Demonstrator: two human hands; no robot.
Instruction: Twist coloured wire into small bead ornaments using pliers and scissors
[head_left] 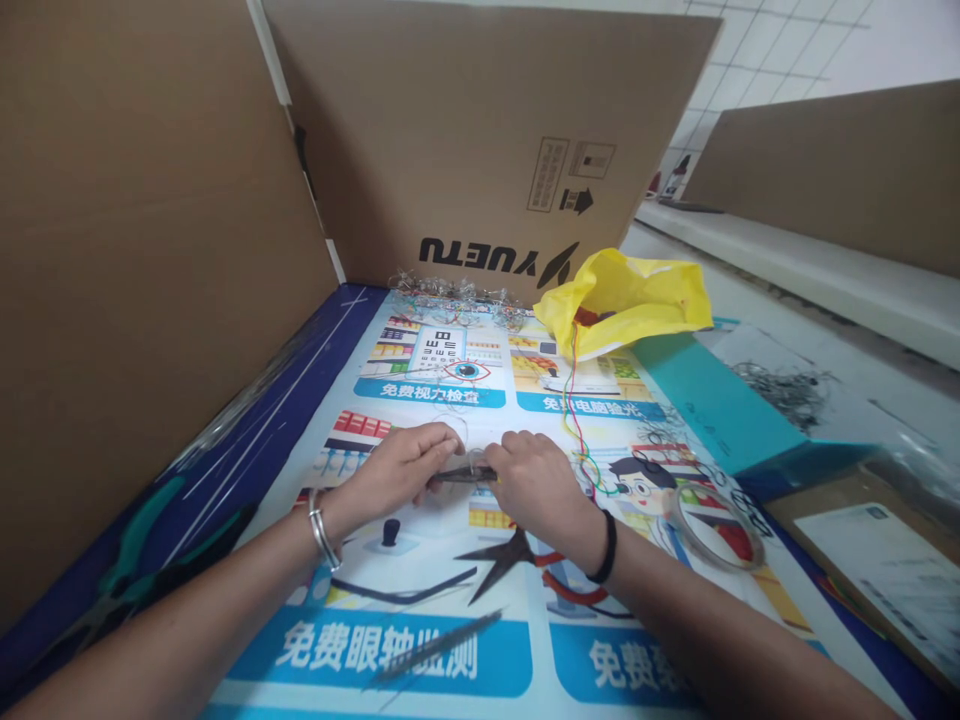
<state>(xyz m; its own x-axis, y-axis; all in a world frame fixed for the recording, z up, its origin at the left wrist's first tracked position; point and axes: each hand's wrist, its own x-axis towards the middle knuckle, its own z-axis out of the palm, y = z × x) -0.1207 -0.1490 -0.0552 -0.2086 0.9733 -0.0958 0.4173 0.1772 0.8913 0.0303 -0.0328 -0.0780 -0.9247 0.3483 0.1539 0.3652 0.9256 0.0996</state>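
My right hand (534,482), with a black band at the wrist, is wrapped round slim dark pliers (466,474) whose jaws point left. Opposite it, my left hand (414,465) is closed in a pinch at the jaw end; thin wire (474,456) loops up between the two hands, too fine to trace fully. Below my right hand lie scissors (501,565) with spread blades and red-orange handles. A dark curved strip (405,592) and a bundle of thin dark wires (442,645) rest nearer to me. Red, yellow and green cords (576,420) trail beside my right hand.
Cardboard walls (450,130) rise at the back and left. Tangled wire pieces (457,295) line the back. At right are a yellow bag (660,285), a turquoise box (697,410) with dark wire bits, and a clear ring-shaped roll (679,525). Green-handled pliers (135,545) lie left.
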